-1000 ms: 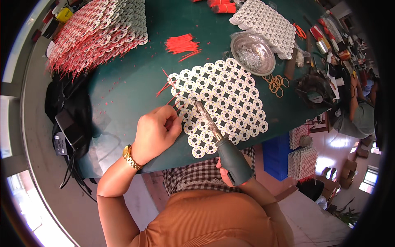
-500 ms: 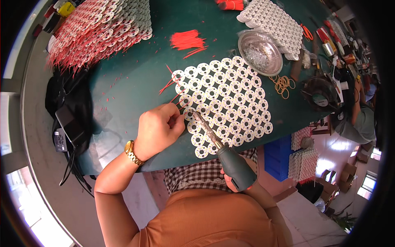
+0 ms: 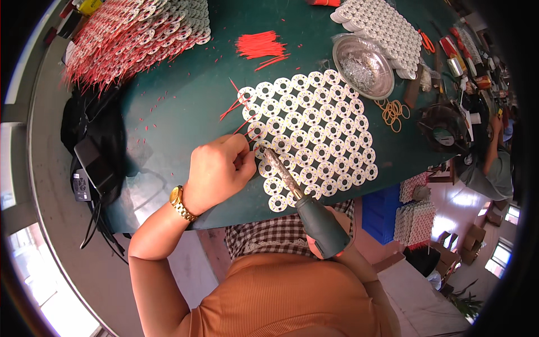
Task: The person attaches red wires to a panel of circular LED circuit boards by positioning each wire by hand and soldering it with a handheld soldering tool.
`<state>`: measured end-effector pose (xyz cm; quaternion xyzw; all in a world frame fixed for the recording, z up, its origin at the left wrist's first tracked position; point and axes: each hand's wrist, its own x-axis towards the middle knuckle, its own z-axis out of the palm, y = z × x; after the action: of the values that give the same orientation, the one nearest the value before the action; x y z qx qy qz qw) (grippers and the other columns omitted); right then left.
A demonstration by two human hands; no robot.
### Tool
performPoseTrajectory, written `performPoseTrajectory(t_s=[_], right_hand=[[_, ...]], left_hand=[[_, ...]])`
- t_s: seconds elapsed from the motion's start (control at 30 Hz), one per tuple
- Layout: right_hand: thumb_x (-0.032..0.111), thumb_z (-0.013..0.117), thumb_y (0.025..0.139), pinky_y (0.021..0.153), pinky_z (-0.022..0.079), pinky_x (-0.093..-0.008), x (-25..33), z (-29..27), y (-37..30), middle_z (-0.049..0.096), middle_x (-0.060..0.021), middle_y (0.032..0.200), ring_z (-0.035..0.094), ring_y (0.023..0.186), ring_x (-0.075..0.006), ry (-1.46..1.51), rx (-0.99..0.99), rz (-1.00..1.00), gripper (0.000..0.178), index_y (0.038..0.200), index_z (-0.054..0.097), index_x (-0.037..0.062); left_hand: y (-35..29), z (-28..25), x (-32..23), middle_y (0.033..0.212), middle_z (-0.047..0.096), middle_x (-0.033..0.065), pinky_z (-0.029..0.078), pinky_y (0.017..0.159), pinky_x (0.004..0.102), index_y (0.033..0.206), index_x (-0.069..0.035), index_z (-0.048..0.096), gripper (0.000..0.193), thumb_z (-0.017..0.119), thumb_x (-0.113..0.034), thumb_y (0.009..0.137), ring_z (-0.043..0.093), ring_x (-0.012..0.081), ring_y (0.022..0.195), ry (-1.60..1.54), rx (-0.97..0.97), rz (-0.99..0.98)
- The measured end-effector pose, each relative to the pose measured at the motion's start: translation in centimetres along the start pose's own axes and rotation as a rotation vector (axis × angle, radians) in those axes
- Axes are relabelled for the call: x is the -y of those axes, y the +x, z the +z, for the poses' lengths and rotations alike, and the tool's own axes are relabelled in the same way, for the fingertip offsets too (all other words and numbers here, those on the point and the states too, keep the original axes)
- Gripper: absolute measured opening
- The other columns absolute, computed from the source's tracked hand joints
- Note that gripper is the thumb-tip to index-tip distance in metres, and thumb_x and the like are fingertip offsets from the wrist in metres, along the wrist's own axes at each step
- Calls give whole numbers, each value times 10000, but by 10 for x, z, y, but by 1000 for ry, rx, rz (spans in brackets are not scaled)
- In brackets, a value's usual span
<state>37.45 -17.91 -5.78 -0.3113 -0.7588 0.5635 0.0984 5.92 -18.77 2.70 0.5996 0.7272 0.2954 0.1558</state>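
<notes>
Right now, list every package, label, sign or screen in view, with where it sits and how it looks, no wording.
Dark flat device, maybe a phone: on the black bag left of the green table, its black screen unlit.
Small grey box with a pale label: just below that device, rectangular.
Blue crate: on the floor right of the person, boxy, plain blue.
No signs or lit screens show.

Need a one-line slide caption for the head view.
Left hand pinches a thin red wire at a sheet of round white boards while the right hand applies a soldering iron on a green table.
</notes>
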Motion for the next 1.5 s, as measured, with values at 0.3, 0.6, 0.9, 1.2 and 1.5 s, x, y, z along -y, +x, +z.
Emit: performPoseTrajectory(t_s=[0.3, 0.6, 0.9, 1.2, 1.5], right_hand=[[324, 806, 750, 598, 537, -357, 35, -23, -2, 678, -60, 808, 679, 664, -229, 58, 16, 241, 456, 1098, 677, 59], [163, 570, 994, 475, 500, -302, 64, -26, 4, 654, -62, 774, 635, 613, -135, 749, -86, 231, 173, 1059, 685, 51], [171, 568, 987, 478, 510, -295, 64, -35, 16, 664, -61, 782, 638, 602, -153, 1109, 85, 595, 189, 1044, 669, 21], [190, 645, 924, 513, 523, -312, 52, -24, 15, 678, -63, 782, 650, 603, -181, 821, 23, 553, 217, 1062, 671, 25], [210, 722, 862, 547, 536, -329, 39, -23, 11, 691, -65, 782, 662, 605, -209, 642, 4, 480, 288, 1080, 673, 30]], left_hand=[[-1, 1, 0, 692, 629, 72, 481, 508, 381, 749, -63, 574, 158, 720, -98, 797, 639, 266, 566, 13, -7, 1], [-1, 1, 3, 728, 586, 80, 463, 504, 311, 807, -41, 625, 96, 719, -22, 801, 572, 201, 535, -222, -126, 50], [-1, 9, -2, 729, 604, 69, 491, 524, 381, 790, -67, 589, 113, 700, -60, 771, 617, 277, 578, -14, 13, 99], [1, 10, -4, 715, 587, 76, 478, 505, 391, 751, -67, 571, 129, 700, -63, 755, 602, 285, 560, 36, 18, 119], [1, 12, -3, 710, 595, 77, 474, 509, 371, 750, -61, 578, 119, 695, -36, 743, 598, 271, 540, 75, -23, 138]])
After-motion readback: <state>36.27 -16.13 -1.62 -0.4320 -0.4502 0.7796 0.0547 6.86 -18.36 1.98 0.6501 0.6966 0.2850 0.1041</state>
